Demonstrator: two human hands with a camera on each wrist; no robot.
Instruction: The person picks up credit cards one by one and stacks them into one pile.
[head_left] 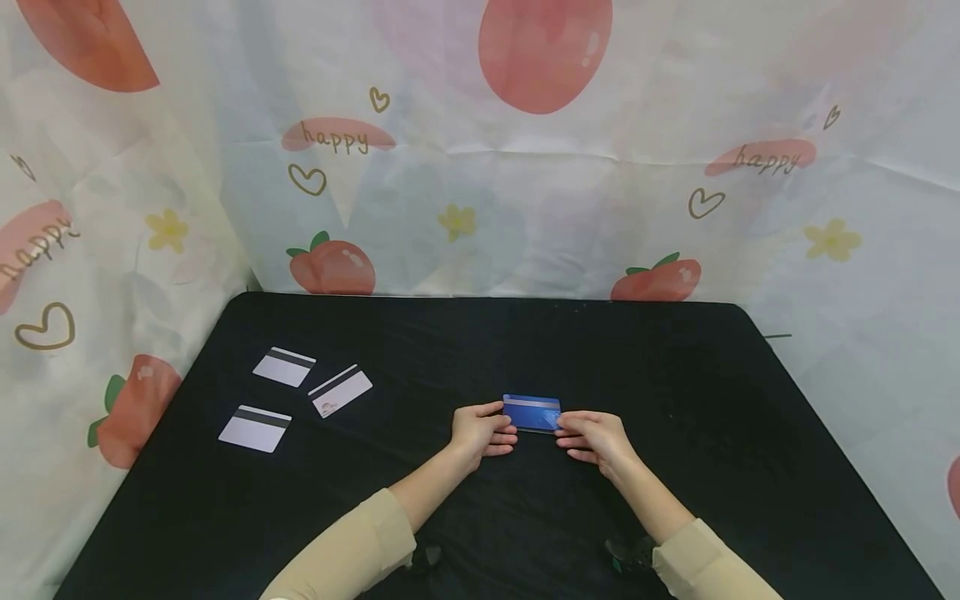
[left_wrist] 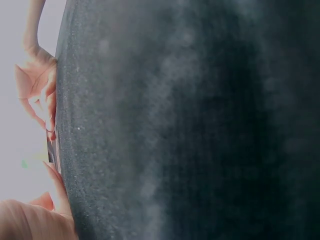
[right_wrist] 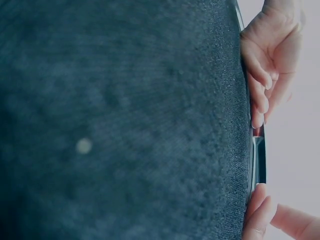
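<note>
A blue bank card with a pale stripe along its far side is held between both hands near the middle of the table. My left hand pinches its left end, thumb at the edge. At the opposite end, the right hand grips the near right corner between thumb and fingers. Both wrist views catch the card only edge-on, as a thin dark strip between the fingertips, low over the cloth. A light line under its near edge hints at another layer, but I cannot tell.
Several white cards with dark stripes lie on the left of the black table: one at the back, one in front, and a slanted one with a small reddish mark. A fruit-patterned curtain hangs behind and at the sides.
</note>
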